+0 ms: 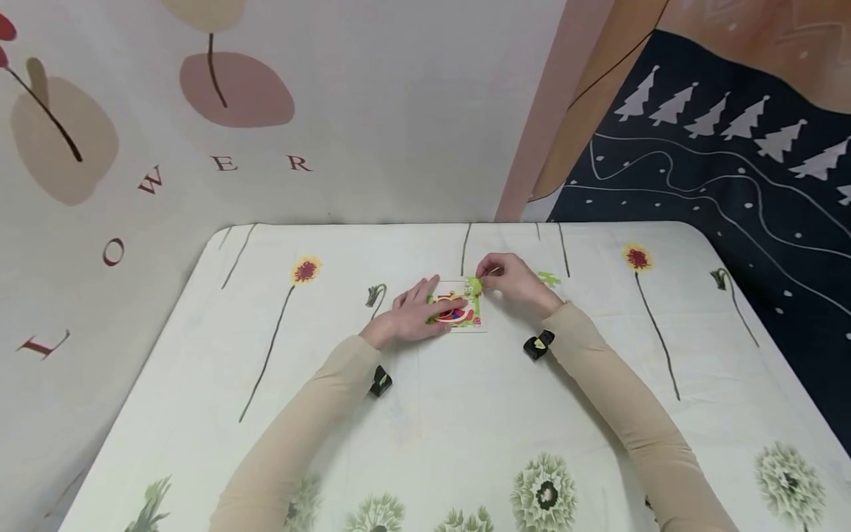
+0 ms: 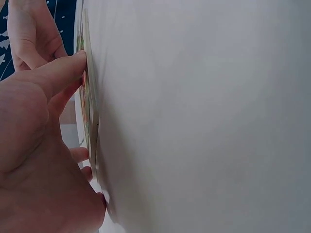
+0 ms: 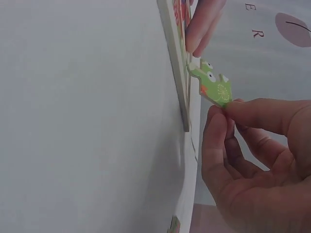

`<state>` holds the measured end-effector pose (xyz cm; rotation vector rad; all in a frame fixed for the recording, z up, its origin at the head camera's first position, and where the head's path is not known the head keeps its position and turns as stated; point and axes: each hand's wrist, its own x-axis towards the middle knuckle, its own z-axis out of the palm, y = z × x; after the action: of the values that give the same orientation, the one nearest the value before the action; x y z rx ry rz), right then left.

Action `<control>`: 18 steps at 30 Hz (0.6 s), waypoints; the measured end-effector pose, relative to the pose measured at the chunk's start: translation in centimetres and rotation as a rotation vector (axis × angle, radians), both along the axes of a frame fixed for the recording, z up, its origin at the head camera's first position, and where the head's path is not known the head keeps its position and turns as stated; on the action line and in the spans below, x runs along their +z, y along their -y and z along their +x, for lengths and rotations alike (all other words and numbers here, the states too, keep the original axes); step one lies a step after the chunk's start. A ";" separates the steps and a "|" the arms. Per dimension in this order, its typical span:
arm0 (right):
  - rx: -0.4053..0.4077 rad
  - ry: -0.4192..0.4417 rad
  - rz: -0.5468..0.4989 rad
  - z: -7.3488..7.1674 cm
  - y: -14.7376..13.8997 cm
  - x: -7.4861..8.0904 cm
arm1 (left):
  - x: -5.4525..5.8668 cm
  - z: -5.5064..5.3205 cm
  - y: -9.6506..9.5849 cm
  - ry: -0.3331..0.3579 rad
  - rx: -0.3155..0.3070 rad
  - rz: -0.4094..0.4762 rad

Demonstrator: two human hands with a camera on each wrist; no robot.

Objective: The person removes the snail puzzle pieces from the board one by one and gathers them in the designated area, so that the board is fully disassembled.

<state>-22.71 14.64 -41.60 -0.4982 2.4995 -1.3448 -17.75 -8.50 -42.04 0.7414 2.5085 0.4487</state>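
- Green, thin puzzle piece with white eyes [image 3: 217, 87]: gripped between thumb and index finger of the right hand [image 1: 508, 279], held tilted at the far right corner of the white-rimmed, square puzzle board [image 1: 483, 314]. Contact there is hard to tell.
- Key relation: the board lies just left of the right fingers; the piece's long axis runs leftward from the fingertips towards it. Of the 2 hands, the right is nearer that corner.
- Left hand [image 1: 420, 314]: fingers spread, resting over the board's left part, 1 digit reaching right across its colourful picture.
- Light-green, irregular loose piece [image 1: 548, 279]: on the white, flower-printed desk [image 1: 452, 414], right of the right hand.
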 end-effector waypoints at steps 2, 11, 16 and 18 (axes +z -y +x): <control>-0.008 -0.003 -0.001 0.0 -0.3 0.0 | 0.0 0.0 0.0 -0.002 0.003 0.001; 0.015 -0.007 -0.048 0.5 -1.9 0.0 | -0.1 0.0 0.0 -0.008 0.002 -0.005; 0.045 0.012 -0.022 1.3 -2.4 0.7 | -0.1 0.0 0.0 -0.013 0.007 -0.012; 0.049 0.004 -0.015 1.4 -2.7 0.7 | -0.1 0.0 0.0 -0.014 0.007 -0.015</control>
<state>-21.27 17.37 -40.88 -0.5555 2.4593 -1.3458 -17.70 -8.48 -42.12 0.7327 2.5258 0.4282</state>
